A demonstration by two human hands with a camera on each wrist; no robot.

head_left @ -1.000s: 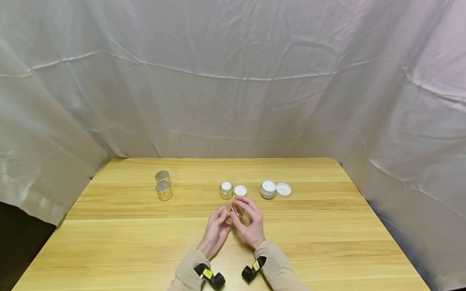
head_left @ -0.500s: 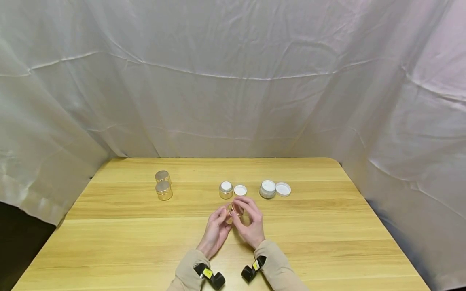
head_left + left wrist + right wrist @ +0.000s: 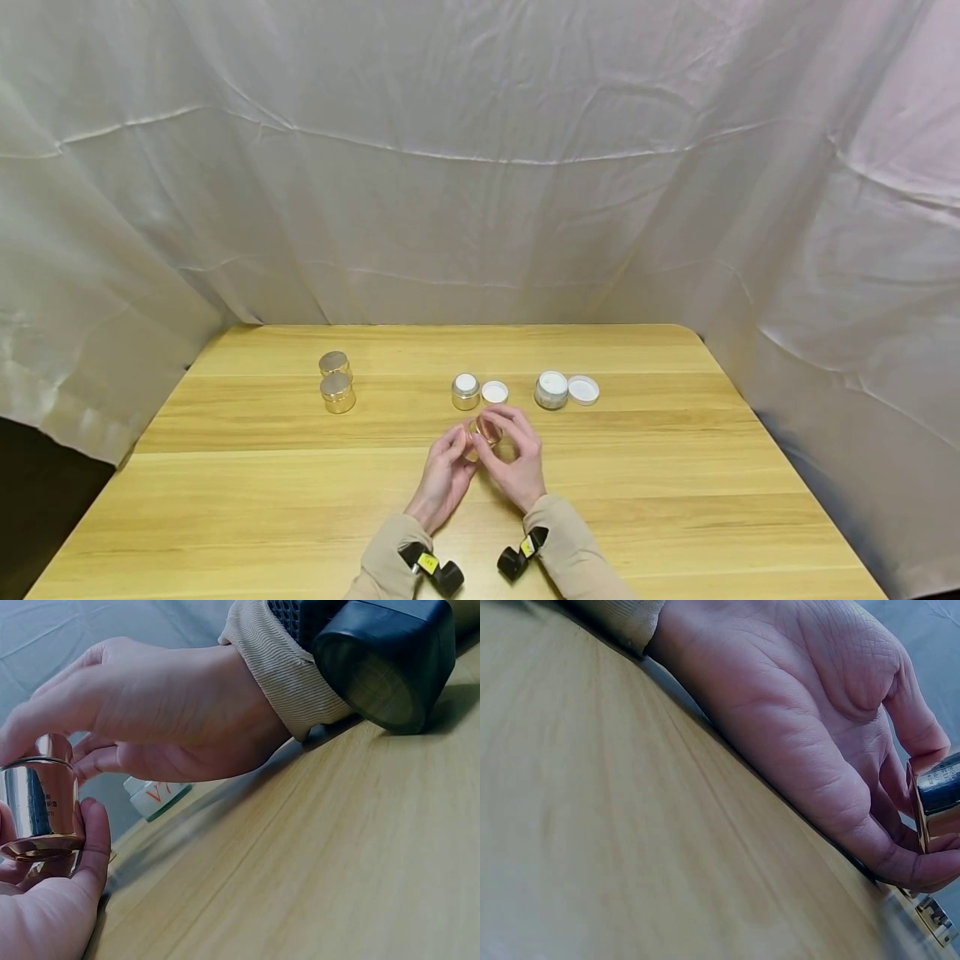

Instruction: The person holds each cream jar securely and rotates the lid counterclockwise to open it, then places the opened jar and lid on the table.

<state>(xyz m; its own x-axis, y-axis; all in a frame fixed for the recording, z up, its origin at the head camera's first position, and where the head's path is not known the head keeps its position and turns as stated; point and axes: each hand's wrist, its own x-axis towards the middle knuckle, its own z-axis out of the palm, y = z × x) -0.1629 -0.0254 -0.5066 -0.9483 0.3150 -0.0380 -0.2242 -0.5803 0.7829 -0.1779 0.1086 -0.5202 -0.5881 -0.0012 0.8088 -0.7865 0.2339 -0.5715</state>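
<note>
A shiny rose-gold cosmetic jar [image 3: 491, 430] is held above the near middle of the table, tilted between both hands. The left hand [image 3: 444, 482] grips its lower part, thumb on one side and fingers beneath. From the right, the right hand [image 3: 517, 467] pinches its upper part between thumb and fingers. In the left wrist view the jar [image 3: 52, 802] shows small print on its mirrored wall, with the right hand [image 3: 150, 709] arched over its top. The right wrist view has the jar [image 3: 943, 784] cut off at the edge, in the fingers of the left hand [image 3: 795, 720].
Beyond the hands stand a gold-sided jar with a white top [image 3: 466, 390], an upturned white lid [image 3: 495, 392], another white-topped jar [image 3: 552, 390] and its neighbouring white lid [image 3: 583, 390]. Two gold lidded jars, one nearer [image 3: 338, 393] and one behind [image 3: 334, 364], stand left.
The right thumb has shifted slightly left along the held jar, and the jar's tilt differs a little. Both wrists and the other jars stay in place.
</note>
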